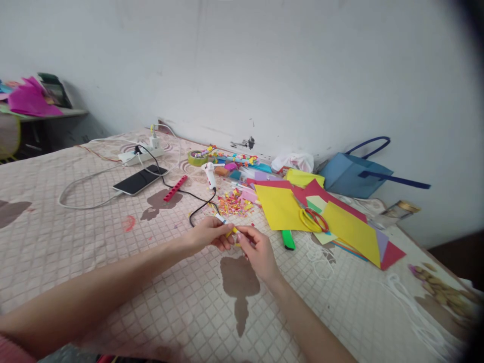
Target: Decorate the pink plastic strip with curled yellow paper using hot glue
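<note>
My left hand [209, 233] and my right hand [259, 252] meet over the patterned bedsheet [75, 232]. Both pinch a small yellow paper piece [231, 231] between their fingertips, and a white tip of it shows above my left thumb. Just beyond the hands lies a heap of small coloured paper scraps [232, 204]. A white glue gun [209, 175] stands behind the scraps, its black cord [196, 212] curling toward my left hand.
Yellow and red paper sheets [287, 206] lie to the right with yellow-handled scissors [313, 219] on them and a green marker [288, 239] beside. A phone [139, 180], power strip [139, 156], red strip [175, 188], tape roll [197, 158] and blue bag [353, 174] sit further back.
</note>
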Motion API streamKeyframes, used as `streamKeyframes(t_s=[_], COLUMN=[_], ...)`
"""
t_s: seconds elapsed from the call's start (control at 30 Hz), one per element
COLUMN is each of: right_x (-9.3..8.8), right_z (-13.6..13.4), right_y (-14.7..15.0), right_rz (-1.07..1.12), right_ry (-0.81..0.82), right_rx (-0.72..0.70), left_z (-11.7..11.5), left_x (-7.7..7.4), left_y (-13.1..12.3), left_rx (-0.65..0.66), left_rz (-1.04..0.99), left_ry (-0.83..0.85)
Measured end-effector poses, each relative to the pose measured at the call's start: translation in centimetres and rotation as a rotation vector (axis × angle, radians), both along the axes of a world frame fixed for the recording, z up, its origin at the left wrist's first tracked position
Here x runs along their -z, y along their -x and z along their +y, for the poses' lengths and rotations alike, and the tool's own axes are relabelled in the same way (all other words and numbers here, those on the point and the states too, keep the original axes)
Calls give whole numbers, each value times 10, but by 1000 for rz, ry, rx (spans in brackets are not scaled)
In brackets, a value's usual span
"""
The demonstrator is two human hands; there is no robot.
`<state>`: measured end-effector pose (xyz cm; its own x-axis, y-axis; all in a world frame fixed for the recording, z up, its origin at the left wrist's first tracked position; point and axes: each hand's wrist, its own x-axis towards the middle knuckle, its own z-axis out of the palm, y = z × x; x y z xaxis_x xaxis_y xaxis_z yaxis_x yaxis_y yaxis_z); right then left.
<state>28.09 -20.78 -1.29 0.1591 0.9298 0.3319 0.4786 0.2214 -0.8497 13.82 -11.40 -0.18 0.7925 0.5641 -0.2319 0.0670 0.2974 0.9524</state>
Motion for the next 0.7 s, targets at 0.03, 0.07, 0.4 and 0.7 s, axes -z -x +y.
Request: streamKeyframes(t_s=[0.03, 0.07, 0.4, 0.7], right_x=[-1, -1, 0, -3], right_z=[0, 0, -2, -1], right_y=[0, 0, 1, -1], right_rz=[-25, -61, -219, -189], right_ry=[-21, -51, -128, -113], right_rx=[11, 23, 24, 18], left_z=[0, 0, -1, 0], left_x=[1, 1, -1, 3], left_y=[0, 0, 0, 0], left_rx=[4, 8, -29, -3], left_rz=[4, 6, 21, 36], left_ry=[8, 19, 66, 78])
